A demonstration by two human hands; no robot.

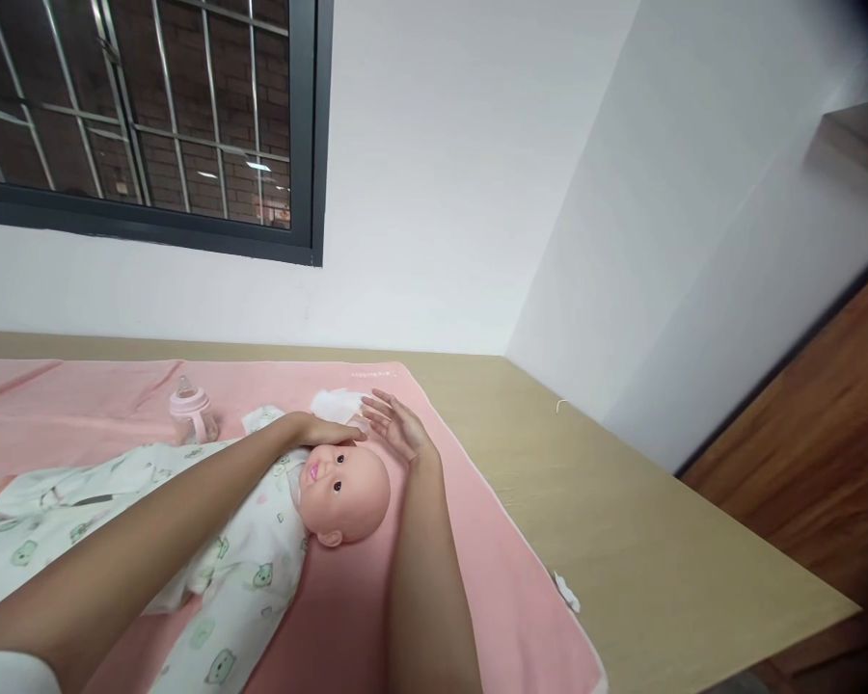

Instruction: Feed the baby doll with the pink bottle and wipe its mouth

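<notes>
A bald baby doll (354, 492) in a white bodysuit with green animal prints (260, 578) lies on its back, its head towards the right. My left hand (329, 430) reaches across the doll's body to the far side of its head, fingers stretched out beside the cheek and ear. Just right of it, my right hand (399, 426) is open, with its fingers spread beyond the top of the head. A soft white piece of material (335, 403) lies behind my hands. Something small and pale shows between the hands, too unclear to name.
A pink mat (347, 617) lies under the doll on a light wooden tabletop (593, 501). Behind the doll stands a pink-lidded baby bottle (192, 414). A small white scrap (567, 592) rests by the mat's right edge. Walls and a barred window (151, 116) bound the back.
</notes>
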